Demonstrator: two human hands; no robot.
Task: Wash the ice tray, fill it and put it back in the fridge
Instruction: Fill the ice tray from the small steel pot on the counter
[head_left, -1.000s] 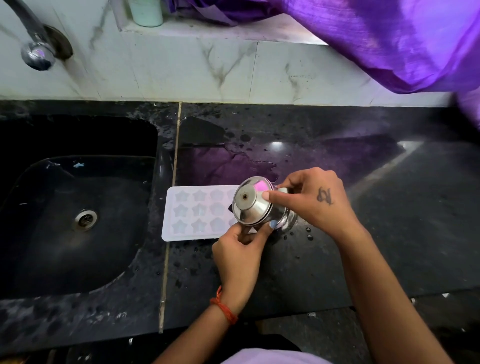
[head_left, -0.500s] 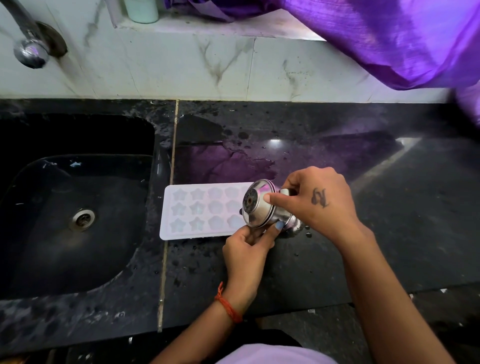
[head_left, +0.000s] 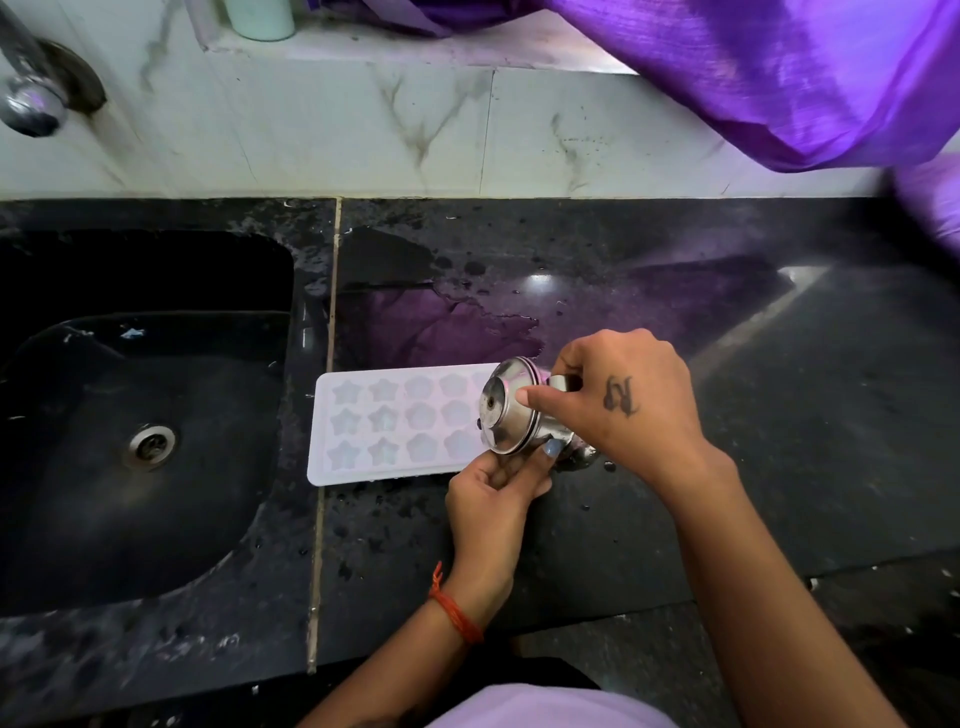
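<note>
We stand over a dark, wet table (head_left: 675, 519) with a black sink (head_left: 130, 441) sunk into it at about nine o'clock and a tap (head_left: 31, 104) up at ten o'clock. A purple cloth (head_left: 779, 78) hangs across the one o'clock corner, above the pale marble wall.

The ice tray (head_left: 395, 423) lies flat on the table just right of the sink's edge, near the middle of our view. Its long axis runs from nine o'clock to three o'clock, and its star and flower cells face up. Whether they hold water yet we cannot tell.

Over the tray's three o'clock end we tip a small steel vessel (head_left: 511, 408) on its side, base toward the sink. Our right hand (head_left: 623, 400) curls over it from above, thumb along its side. Our left hand (head_left: 493, 493) pinches at it from below, at six o'clock, with a fingertip against the rim.

So the tray stretches away from both hands toward nine o'clock, and the left hand sits nearer its front edge. We judge this to be the filling step, with the far cells reached by shifting the vessel along that axis.
</note>
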